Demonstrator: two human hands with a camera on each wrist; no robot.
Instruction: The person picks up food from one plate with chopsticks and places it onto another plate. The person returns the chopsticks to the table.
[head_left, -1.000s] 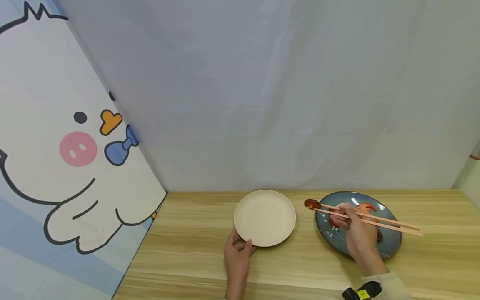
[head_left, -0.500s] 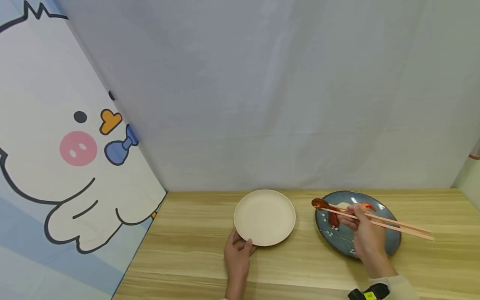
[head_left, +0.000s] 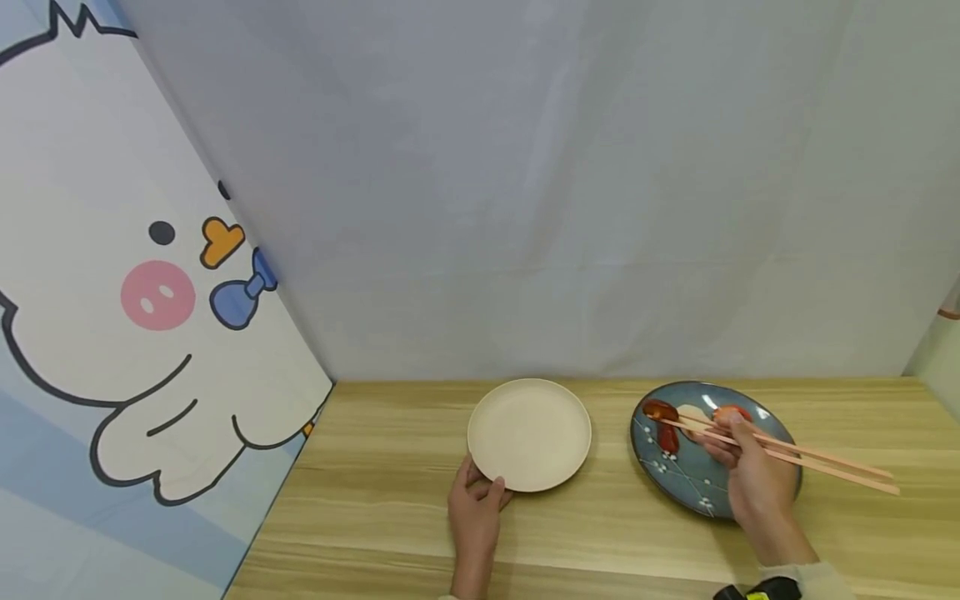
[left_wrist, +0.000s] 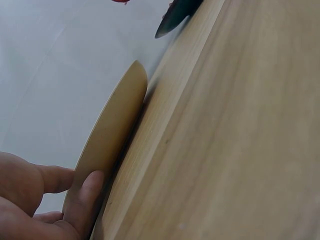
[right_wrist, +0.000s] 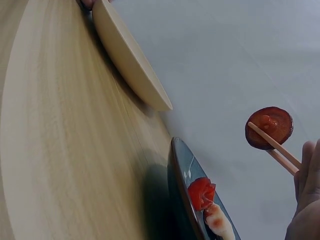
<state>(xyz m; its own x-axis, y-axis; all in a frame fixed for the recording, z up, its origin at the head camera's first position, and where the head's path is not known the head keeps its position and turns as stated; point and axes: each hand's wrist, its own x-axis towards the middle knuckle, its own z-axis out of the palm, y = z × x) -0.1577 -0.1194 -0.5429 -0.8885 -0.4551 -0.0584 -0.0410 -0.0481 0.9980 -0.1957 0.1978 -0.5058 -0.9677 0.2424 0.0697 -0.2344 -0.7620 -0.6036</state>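
Note:
My right hand (head_left: 761, 483) holds a pair of light wooden chopsticks (head_left: 817, 459). Their tips pinch a brown mushroom (right_wrist: 270, 128), which the right wrist view shows raised above the blue-grey plate (head_left: 675, 479). On that plate lie a red piece of food (head_left: 668, 439), a pale piece (head_left: 691, 414) and an orange-red piece (head_left: 731, 412), partly covered by the hand. To the left, my left hand (head_left: 476, 517) grips the near left rim of a round cream plate (head_left: 529, 435). In the left wrist view, fingers and thumb stand on either side of that plate's edge (left_wrist: 112, 120).
Both plates stand on a wood-grain table (head_left: 360, 500), near its back edge. Behind it hangs a pale grey cloth (head_left: 525, 208). A sheet with a cartoon bird (head_left: 157, 358) covers the left side.
My right hand has moved right, carrying the chopsticks and mushroom from beside the blue-grey plate's left rim to over that plate. The left hand and the cream plate have stayed still.

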